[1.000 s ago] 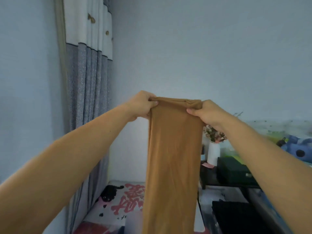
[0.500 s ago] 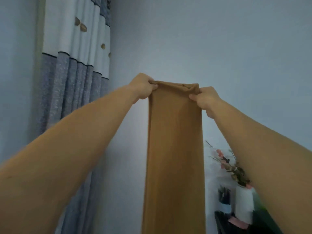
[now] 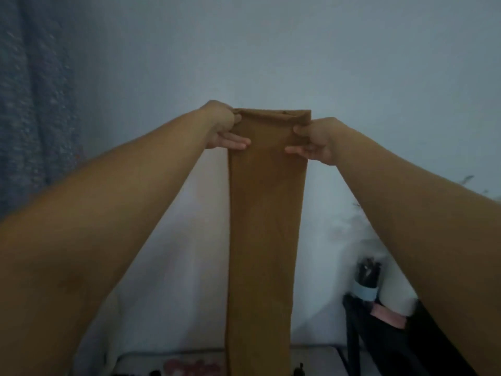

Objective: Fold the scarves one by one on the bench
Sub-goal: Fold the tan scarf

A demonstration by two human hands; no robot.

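1. The wall [image 3: 298,50] fills most of the view, with a grey speckled curtain [image 3: 29,104] at the far left.
2. The mustard-brown scarf [image 3: 264,226] hangs straight down in mid-air as a long narrow band, its top edge level between the two hands and its lower end running out of view at the bottom. It looks already doubled lengthwise, judging by the thick rolled top edge.
3. A dark stand [image 3: 379,335] sits at the lower right, carrying a cup of dark sticks [image 3: 366,283]; both are blurred.
4. The left hand [image 3: 222,128] pinches the scarf's upper left corner, thumb in front, the other fingers [image 3: 238,143] stretched along the cloth.
5. The right hand [image 3: 314,139] pinches the upper right corner in the same way.
6. Progress, as a judgement: this scarf is partway folded, held up and squared. It is not yet lying on the worktop, which barely shows at the bottom edge. The crosswise folds and laying down remain. How many other scarves wait cannot be told.
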